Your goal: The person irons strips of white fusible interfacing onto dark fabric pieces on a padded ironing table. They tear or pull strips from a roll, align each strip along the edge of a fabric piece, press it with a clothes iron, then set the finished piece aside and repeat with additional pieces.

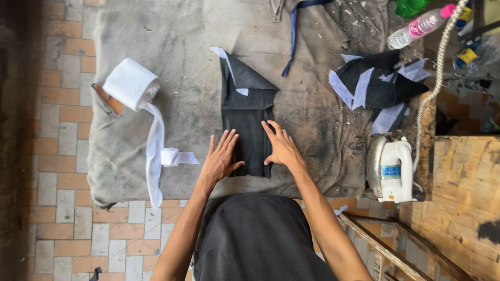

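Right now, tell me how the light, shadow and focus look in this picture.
Head view: soft daylight, no hard shadows or glare; the left edge falls into deep shadow; the dark cloth under the left hand and right hand loses fold detail; the white roll is near blown out; focus is sharp, edges slightly bowed.

Grey stained cloth-covered ironing pad (177,47) carries: folded black fabric piece (247,125), white interfacing roll (130,83), black-and-white fabric pile (377,80), white electric iron (393,169).
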`<state>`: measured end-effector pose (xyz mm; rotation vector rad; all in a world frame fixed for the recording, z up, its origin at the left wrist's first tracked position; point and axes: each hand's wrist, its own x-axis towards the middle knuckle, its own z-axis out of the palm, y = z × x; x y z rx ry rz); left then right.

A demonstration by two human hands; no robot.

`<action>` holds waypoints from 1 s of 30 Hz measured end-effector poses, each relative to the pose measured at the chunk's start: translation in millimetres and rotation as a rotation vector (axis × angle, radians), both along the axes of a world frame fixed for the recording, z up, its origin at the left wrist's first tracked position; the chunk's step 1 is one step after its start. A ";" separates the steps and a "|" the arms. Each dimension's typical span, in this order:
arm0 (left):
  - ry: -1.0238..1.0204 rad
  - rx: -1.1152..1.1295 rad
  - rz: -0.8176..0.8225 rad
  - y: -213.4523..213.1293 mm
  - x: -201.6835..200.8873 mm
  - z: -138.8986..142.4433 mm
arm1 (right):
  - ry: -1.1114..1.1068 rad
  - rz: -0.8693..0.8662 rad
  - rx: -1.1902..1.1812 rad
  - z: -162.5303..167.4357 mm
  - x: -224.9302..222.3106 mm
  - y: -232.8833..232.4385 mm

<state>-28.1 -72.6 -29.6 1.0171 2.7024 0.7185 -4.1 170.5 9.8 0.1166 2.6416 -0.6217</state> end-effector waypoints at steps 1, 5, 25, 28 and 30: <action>0.018 -0.028 0.052 -16.3 -0.2 0.3 | 0.088 -0.003 -0.059 -2.4 4.3 2.8; 0.014 -0.180 0.285 -96.3 6.2 7.8 | 0.326 -0.133 -0.211 -20.2 53.0 12.6; -0.269 0.215 -0.078 -28.1 34.1 64.5 | -0.381 -0.540 -1.270 -25.4 72.9 -60.1; -0.314 0.191 -0.075 -23.6 38.0 71.6 | -0.361 -0.591 -1.286 -28.6 87.2 -50.6; -0.332 0.188 -0.084 -25.3 38.8 73.7 | -0.351 -0.619 -1.299 -29.6 96.3 -41.1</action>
